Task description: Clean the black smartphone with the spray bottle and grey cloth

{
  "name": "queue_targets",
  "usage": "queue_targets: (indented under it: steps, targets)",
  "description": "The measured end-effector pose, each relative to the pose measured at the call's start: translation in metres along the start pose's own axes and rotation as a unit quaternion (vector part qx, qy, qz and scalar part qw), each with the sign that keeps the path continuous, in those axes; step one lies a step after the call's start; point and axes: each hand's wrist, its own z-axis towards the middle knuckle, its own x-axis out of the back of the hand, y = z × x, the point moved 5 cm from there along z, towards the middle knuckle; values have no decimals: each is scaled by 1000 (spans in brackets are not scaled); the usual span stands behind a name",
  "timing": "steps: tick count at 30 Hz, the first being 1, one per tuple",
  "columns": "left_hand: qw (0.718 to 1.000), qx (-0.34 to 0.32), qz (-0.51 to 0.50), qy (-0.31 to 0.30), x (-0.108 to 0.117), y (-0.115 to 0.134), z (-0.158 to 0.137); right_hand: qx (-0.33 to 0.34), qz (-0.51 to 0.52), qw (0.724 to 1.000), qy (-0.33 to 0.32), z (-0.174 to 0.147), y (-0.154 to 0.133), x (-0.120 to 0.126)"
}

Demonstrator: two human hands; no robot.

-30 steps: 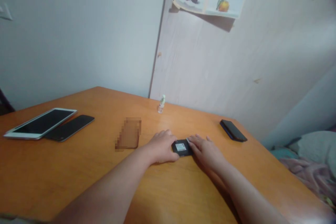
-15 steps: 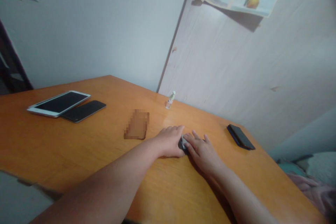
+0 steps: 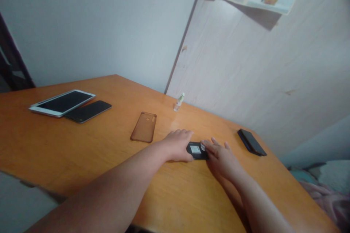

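Note:
A black phone (image 3: pixel 195 149) lies flat on the table between my hands, with a pale rectangle showing on its upper face. My left hand (image 3: pixel 178 146) is closed around its left end, thumb on the near edge and fingers over the far side, hiding that end. Under the fingertips of my right hand (image 3: pixel 220 154) is a small whitish wipe (image 3: pixel 202 146), pressed on the phone's right part. A brown see-through phone case (image 3: pixel 144 127) lies to the left of my left hand. Beyond the hands stands a small clear bottle (image 3: pixel 178 103) with a whitish cap.
On the left of the wooden table (image 3: pixel 115 164), a white-framed tablet (image 3: pixel 64 102) lies against a dark phone (image 3: pixel 90 111). A dark wallet-like case (image 3: pixel 251 142) lies near the right edge. A wall and a pale panel rise behind the table.
My right hand has slid to the right along the phone with the wipe, uncovering the pale rectangle. My left hand keeps its grip on the phone's left end. The view has shifted slightly.

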Motion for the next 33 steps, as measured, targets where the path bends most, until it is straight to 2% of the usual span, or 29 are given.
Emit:
queue_targets:
  steps: [2, 4, 8, 10, 12, 16, 18, 20, 23, 25, 27, 31, 33]
  targets:
    - [1000, 3, 4, -4, 0, 0, 0, -69, -26, 997, 5, 0, 21, -1]
    - [1000, 3, 9, -3, -1, 0, 1, -71, -28, 997, 7, -3, 20, -1]
    - [1000, -8, 16, 9, -3, -1, 1, 88, 40, 995, -12, -13, -30, 1]
    - [1000, -13, 22, 10, -3, -1, 2, 130, 59, 990, -7, -15, -42, 3]
    - [999, -13, 31, 5, -3, -1, 1, 108, 55, 992, 24, -11, -30, 6]
    - [999, -10, 38, -7, -1, 0, 1, 3, 34, 994, 100, -1, 20, 10]
    - [999, -11, 38, -8, 0, 0, 1, -21, 52, 991, 122, -1, 27, 11]
    - [999, -13, 39, -9, -1, 0, 1, 4, 101, 986, 131, -4, 11, 11]
    - [999, -13, 44, -12, -1, 1, 1, 118, 181, 970, 114, -12, -32, 10]
    - [998, -12, 52, -15, -1, 1, 1, 158, 200, 962, 98, -14, -45, 10]
    - [998, -13, 62, -17, 0, 1, 1, 128, 186, 970, 90, -10, -31, 10]
    - [997, -18, 68, -21, 1, 2, 0, -48, 105, 991, 73, -1, 31, 10]
    - [997, -18, 70, -22, 2, 2, 0, -93, 76, 991, 62, -3, 44, 11]
